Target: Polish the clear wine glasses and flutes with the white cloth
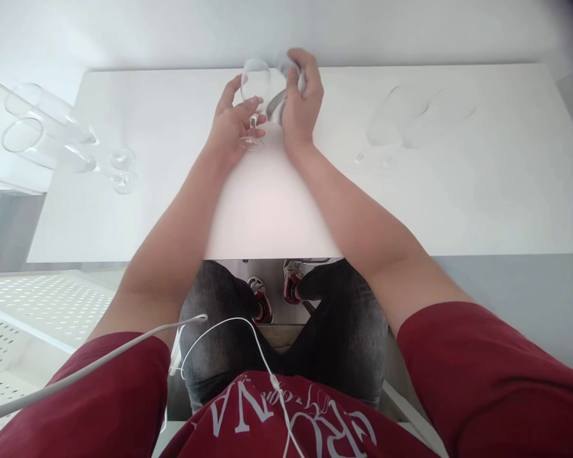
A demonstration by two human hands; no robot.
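My left hand (232, 127) is closed round the stem of a clear wine glass (254, 86), which stands upright with its foot near the white table (458, 203). Just to its right, my right hand (302, 102) is closed on a second clear glass object (279, 105), mostly hidden behind the fingers. Both hands are at the far middle of the table, close together.
Two clear stemmed glasses (52, 137) lie on their sides at the table's left edge. Two more glasses (401, 117) lie at the right, faint against the white top. A perforated white shelf (38, 305) sits low at the left. A white cable (219, 331) hangs over my lap.
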